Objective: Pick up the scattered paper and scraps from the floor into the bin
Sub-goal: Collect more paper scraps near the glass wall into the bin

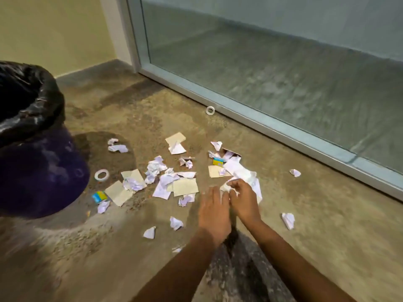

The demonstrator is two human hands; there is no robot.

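- At the left edge, a dark bin (43, 171) lined with a black bag (26, 101) is standing on the floor (305, 247); its inside is showing only black, contents not discernible.
- Across the middle of the floor, scattered paper (185, 186) and crumpled scraps are lying well apart from the bin.
- The right hand (242, 201) is closing its fingers on a white sheet (246, 175); the left hand (214, 212) is hovering flat beside it, fingers loosely spread, gripping nothing.
- A tape roll (101, 175) is lying just beside the bin, another tape ring (210, 110) resting near the glass door frame (272, 127).
- Two blue-yellow small boxes (99, 196) are sitting among the scraps.
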